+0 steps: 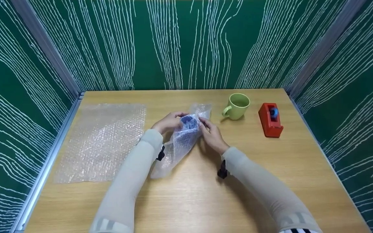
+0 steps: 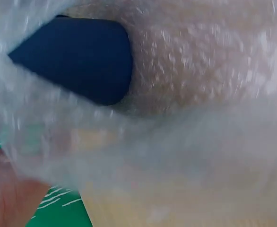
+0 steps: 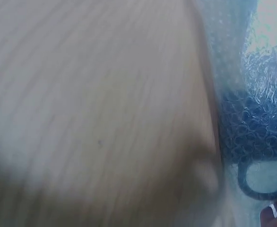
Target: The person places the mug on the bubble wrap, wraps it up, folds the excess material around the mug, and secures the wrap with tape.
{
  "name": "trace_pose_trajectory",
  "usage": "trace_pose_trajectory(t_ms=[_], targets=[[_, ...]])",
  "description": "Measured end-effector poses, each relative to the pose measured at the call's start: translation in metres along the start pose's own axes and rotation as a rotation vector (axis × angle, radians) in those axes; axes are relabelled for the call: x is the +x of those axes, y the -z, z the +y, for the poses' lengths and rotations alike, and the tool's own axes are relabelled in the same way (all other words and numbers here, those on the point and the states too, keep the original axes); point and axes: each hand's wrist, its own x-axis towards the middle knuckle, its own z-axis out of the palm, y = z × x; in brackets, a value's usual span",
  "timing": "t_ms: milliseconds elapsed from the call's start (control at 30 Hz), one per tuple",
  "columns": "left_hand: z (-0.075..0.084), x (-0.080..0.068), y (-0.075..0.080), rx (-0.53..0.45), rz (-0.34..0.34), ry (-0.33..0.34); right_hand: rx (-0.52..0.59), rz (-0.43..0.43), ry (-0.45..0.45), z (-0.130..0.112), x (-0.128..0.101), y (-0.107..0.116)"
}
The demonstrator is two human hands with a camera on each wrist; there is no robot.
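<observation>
A dark blue mug point(image 1: 189, 122) lies inside a folded sheet of bubble wrap point(image 1: 185, 139) in the head view, over the middle of the table. Its dark body point(image 2: 82, 61) shows through the wrap's opening in the left wrist view. Through the film, the right wrist view shows its looped handle point(image 3: 242, 182). On the left side, my left hand point(image 1: 169, 122) grips the wrapped mug, its fingertips near the far edge. My right hand point(image 1: 213, 134) pinches the wrap's right edge between thumb and fingers. Film partly hides the mug.
Another bubble wrap sheet point(image 1: 105, 142) lies flat on the table's left. A green mug point(image 1: 239, 110) stands upright at the back right. Beyond it to the right is a red tape dispenser point(image 1: 267, 124) with a blue roll. Green panels point(image 1: 160, 45) enclose the table's back and sides.
</observation>
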Motion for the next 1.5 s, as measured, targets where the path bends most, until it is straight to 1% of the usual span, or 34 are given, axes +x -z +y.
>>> trace_pose_trajectory(t_ms=[200, 267, 433, 633, 700, 833, 967, 1033, 1200, 1333, 1500], targets=[[-0.005, 0.0, -0.003, -0.031, -0.036, -0.019, -0.025, -0.074, 0.019, 0.001, 0.004, 0.001], [-0.008, 0.0, -0.003, -0.034, -0.036, -0.025, -0.029, -0.097, 0.017, 0.001, 0.005, 0.001], [-0.012, -0.002, -0.003, -0.051, -0.035, -0.041, -0.025, -0.152, -0.013, 0.0, 0.008, 0.001], [-0.015, -0.005, -0.001, -0.094, -0.065, -0.069, -0.032, -0.192, -0.048, -0.002, 0.013, 0.003], [-0.016, -0.007, 0.0, -0.094, -0.077, -0.062, -0.036, -0.198, -0.058, -0.002, 0.015, 0.003], [-0.021, -0.005, 0.002, -0.092, -0.107, -0.04, -0.025, -0.199, -0.073, 0.0, 0.019, 0.003], [-0.022, -0.005, 0.002, -0.121, -0.124, -0.027, -0.006, -0.2, -0.072, -0.002, 0.02, 0.003], [-0.02, -0.007, 0.001, -0.141, -0.13, -0.028, 0.003, -0.195, -0.059, -0.002, 0.02, 0.003], [-0.019, -0.007, 0.0, -0.172, -0.135, -0.028, 0.056, -0.145, -0.034, 0.002, 0.021, -0.001], [-0.02, -0.006, 0.001, -0.175, -0.128, -0.017, 0.097, -0.106, -0.028, 0.003, 0.022, -0.006], [-0.022, -0.006, 0.005, -0.187, -0.129, -0.003, 0.091, -0.072, -0.04, 0.002, 0.022, -0.008]])
